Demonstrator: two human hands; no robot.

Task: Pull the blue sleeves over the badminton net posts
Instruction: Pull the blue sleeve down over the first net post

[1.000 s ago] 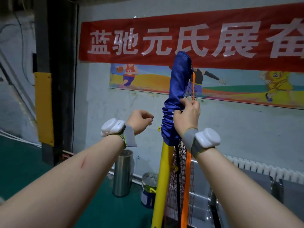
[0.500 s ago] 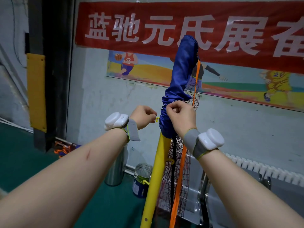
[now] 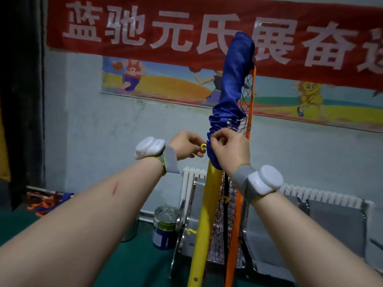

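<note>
Up behind the yellow post (image 3: 204, 214) a wide red banner (image 3: 145, 27) hangs on the wall. We see the post leaning slightly, its upper part covered by the blue sleeve (image 3: 232, 94), which is smooth at the top and bunched into folds at its lower edge, with bare yellow pole below. Just right of the post run the dark net (image 3: 219, 228) and its orange band (image 3: 251, 104). Our right hand (image 3: 230, 152) pinches the sleeve's bunched hem at the post, fingers curled. Our left hand (image 3: 186, 145) sits just left of the post, fingers curled beside a small yellow hook (image 3: 203, 147); whether they grip it we cannot tell.
</note>
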